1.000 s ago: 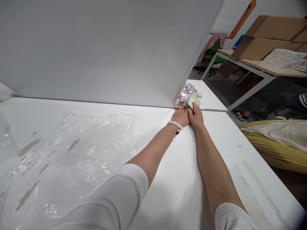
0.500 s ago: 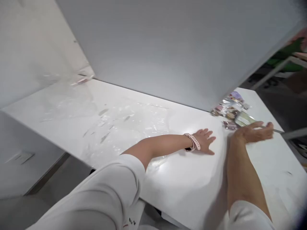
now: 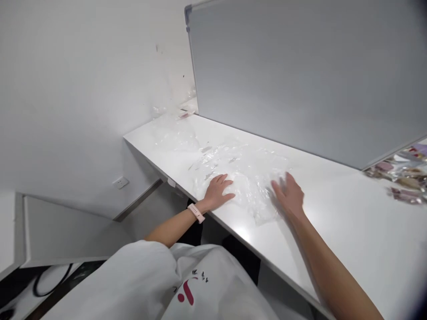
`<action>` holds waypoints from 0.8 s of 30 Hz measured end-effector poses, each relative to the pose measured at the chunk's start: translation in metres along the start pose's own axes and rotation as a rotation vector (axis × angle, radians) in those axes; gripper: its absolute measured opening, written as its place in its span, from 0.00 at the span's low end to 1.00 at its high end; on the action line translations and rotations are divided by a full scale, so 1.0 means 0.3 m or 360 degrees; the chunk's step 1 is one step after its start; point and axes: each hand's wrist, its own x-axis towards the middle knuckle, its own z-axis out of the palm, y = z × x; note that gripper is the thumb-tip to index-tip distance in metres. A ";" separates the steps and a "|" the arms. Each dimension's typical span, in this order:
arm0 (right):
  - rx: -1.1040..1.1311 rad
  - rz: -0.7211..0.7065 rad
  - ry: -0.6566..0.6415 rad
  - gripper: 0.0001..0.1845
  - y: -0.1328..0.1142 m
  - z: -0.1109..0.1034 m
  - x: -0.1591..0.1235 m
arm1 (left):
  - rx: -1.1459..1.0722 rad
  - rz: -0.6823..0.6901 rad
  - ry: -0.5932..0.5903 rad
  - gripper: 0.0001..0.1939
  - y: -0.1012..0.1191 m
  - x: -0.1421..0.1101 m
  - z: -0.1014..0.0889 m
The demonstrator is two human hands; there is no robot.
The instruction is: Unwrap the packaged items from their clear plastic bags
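Observation:
A heap of clear plastic bags [image 3: 247, 171] lies on the white table [image 3: 350, 222]. My left hand [image 3: 216, 192], with a pink watch on its wrist, rests flat on the near left edge of the plastic, fingers spread. My right hand [image 3: 289, 194] lies on the right side of the plastic, fingers stretched out and slightly blurred. Neither hand grips anything. A pile of small packaged items [image 3: 402, 175] sits far to the right at the foot of the grey partition board [image 3: 300, 75].
More clear plastic [image 3: 173, 118] is piled at the table's far left end by the white wall [image 3: 83, 89]. A wall socket [image 3: 120, 182] sits low on the wall. Below left are a white panel [image 3: 66, 226] and a dark cable [image 3: 50, 280] on the floor.
The view swung left. Both hands left the pile of packaged items at the partition's end and moved left onto the clear plastic bags; the right hand let go of a small packet.

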 end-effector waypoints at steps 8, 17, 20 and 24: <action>0.0860 -0.0224 -0.0631 0.20 -0.469 0.271 -0.020 | -0.0230 0.0045 0.0338 0.04 -0.059 0.010 -0.086; 0.0933 -0.0345 -0.0665 0.18 -0.764 0.515 0.144 | 0.0629 -0.0500 0.0141 0.59 -0.557 0.170 -0.450; 0.0912 -0.0410 -0.0441 0.21 -0.842 0.585 0.195 | 0.0524 -0.0675 0.0107 0.47 -0.690 0.259 -0.534; 0.0988 -0.0110 0.0022 0.25 -0.850 0.626 0.226 | 0.0276 -0.0590 0.0203 0.13 -0.725 0.326 -0.553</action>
